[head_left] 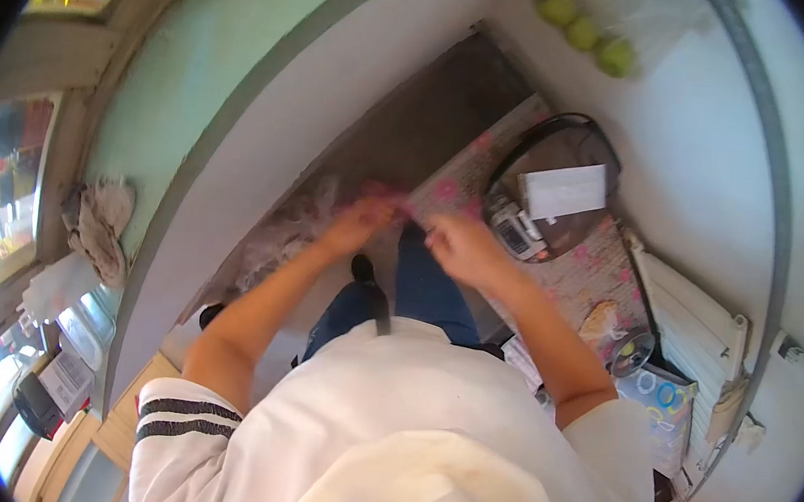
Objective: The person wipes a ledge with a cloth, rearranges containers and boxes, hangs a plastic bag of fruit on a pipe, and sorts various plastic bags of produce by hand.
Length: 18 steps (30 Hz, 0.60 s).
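Note:
Both hands are raised in front of my body, a short way apart. My left hand is closed, its fingers blurred. A smeared pink thing shows at its fingertips and reaches toward the other hand; its kind is too blurred to make out. My right hand is curled shut with thumb and fingers together, near the edge of the flowered table cover. Whatever it grips is hidden. Below and beyond the left hand lies a loose, whitish, stringy heap on the floor.
On the table stands a dark-rimmed oval tray with a white sheet and a keypad device. A roll of tape and a patterned bag sit nearer me. A radiator lines the right wall; a pale wall edge runs left.

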### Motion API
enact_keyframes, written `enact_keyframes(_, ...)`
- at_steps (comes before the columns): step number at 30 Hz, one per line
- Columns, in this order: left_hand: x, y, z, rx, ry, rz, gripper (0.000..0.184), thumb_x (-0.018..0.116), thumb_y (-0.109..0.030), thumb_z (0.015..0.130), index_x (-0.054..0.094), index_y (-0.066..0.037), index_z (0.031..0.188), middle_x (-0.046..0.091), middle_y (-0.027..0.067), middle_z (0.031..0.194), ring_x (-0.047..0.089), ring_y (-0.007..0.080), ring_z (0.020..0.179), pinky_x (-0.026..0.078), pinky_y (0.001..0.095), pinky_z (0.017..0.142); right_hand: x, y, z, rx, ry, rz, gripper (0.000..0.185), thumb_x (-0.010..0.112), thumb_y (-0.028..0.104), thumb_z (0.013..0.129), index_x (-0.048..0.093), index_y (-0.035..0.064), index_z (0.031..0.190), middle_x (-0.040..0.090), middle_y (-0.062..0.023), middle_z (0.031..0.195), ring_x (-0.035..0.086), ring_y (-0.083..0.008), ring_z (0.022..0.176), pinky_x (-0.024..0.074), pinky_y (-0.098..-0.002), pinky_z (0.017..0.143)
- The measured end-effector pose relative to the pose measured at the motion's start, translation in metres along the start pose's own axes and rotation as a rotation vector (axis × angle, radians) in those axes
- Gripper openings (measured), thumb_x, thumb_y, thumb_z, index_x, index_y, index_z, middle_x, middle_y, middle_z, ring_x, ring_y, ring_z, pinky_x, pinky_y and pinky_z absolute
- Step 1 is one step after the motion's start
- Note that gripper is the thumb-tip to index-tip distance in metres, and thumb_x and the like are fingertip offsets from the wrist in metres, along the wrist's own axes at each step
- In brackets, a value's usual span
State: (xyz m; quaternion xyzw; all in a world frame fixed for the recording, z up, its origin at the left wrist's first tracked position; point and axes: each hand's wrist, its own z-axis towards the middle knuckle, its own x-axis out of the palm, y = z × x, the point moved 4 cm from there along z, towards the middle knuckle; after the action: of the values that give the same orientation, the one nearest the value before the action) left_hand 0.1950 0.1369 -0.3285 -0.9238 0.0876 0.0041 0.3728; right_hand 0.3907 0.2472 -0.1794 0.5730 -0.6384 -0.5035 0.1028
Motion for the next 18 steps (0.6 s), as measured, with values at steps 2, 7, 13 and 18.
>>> enact_keyframes(2, 0.000, 0.134, -0.017, -0.154, 0.036, 0.081, 0.018, 0.060, -0.012, 0.079, 0.063, 0.000, 0.091, 0.064, 0.0101, 0.083, 0.060, 0.0187, 0.070, 0.047, 0.0334, 0.064, 0.090, -0.028, -0.011, 0.029, 0.116, -0.080, 0.025, 0.058, 0.021, 0.084, 0.061, 0.0037, 0.102, 0.064, -0.0195, 0.097, 0.061, -0.0369, 0.090, 0.0486, -0.0431, 0.077)
enact_keyframes(7, -0.002, 0.270, -0.044, -0.332, -0.036, 0.123, 0.024, 0.052, -0.018, 0.076, 0.064, 0.002, 0.078, 0.064, 0.0199, 0.084, 0.062, 0.0294, 0.073, 0.047, 0.0415, 0.068, 0.247, -0.113, -0.045, 0.278, 0.142, -0.121, 0.025, 0.057, 0.027, 0.085, 0.063, 0.0070, 0.098, 0.065, -0.0177, 0.092, 0.062, -0.0362, 0.088, 0.0485, -0.0456, 0.077)
enact_keyframes(13, -0.006, 0.402, 0.032, -0.095, -0.071, 0.479, 0.031, 0.053, -0.026, 0.081, 0.063, 0.003, 0.076, 0.063, 0.0249, 0.094, 0.059, 0.0391, 0.088, 0.046, 0.0465, 0.080, 0.350, -0.163, -0.098, 0.573, 0.111, -0.043, 0.021, 0.057, 0.030, 0.085, 0.064, 0.0101, 0.090, 0.067, -0.0130, 0.081, 0.064, -0.0336, 0.079, 0.0497, -0.0436, 0.069)
enact_keyframes(18, -0.006, 0.430, 0.132, -0.167, -0.298, 0.468, 0.029, 0.058, -0.026, 0.081, 0.061, -0.001, 0.096, 0.061, 0.0238, 0.101, 0.057, 0.0385, 0.096, 0.046, 0.0459, 0.086, 0.421, -0.207, -0.120, 0.634, 0.055, -0.012, 0.021, 0.060, 0.031, 0.083, 0.063, 0.0102, 0.084, 0.066, -0.0096, 0.075, 0.064, -0.0312, 0.071, 0.0495, -0.0422, 0.063)
